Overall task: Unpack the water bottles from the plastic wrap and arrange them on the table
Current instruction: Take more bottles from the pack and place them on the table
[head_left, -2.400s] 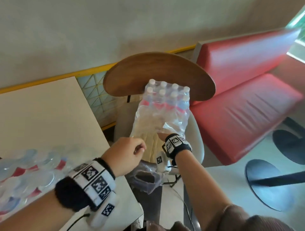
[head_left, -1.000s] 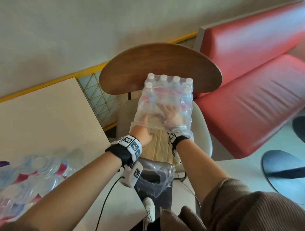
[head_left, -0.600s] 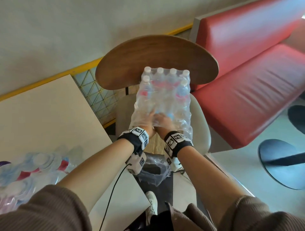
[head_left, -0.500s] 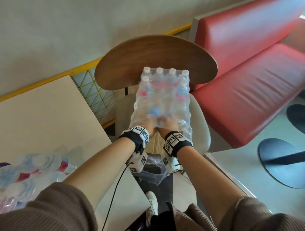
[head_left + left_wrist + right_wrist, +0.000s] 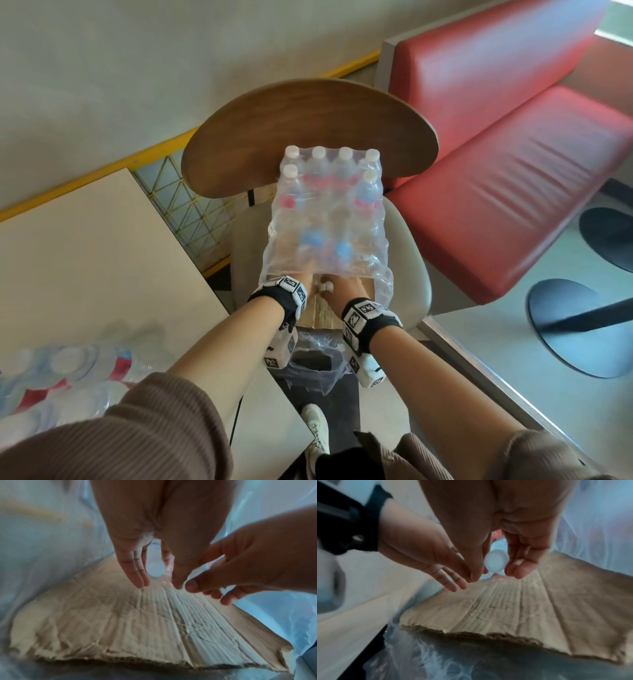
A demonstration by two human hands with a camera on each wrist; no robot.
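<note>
A shrink-wrapped pack of water bottles [image 5: 329,219] with white caps lies on a cardboard tray [image 5: 318,315] on the chair seat, its near end torn open. Both hands reach into that opening side by side. My left hand [image 5: 301,281] [image 5: 158,584] grips a bottle by its neck, the white cap [image 5: 155,568] showing between thumb and fingers. My right hand [image 5: 349,287] [image 5: 494,576] grips a second bottle, its cap [image 5: 495,562] pointing towards me. Two caps [image 5: 324,285] peek out between the hands. The bottle bodies are hidden under the wrap.
Several loose bottles [image 5: 68,363] lie on the beige table [image 5: 85,257] at the lower left. The chair's wooden back [image 5: 308,130] rises behind the pack. A red bench [image 5: 513,154] is on the right. Crumpled plastic wrap [image 5: 315,370] hangs below the seat.
Both hands went into the open end of the wrap and closed on bottles. They have since drawn back a little towards me, and two caps now show at the opening.
</note>
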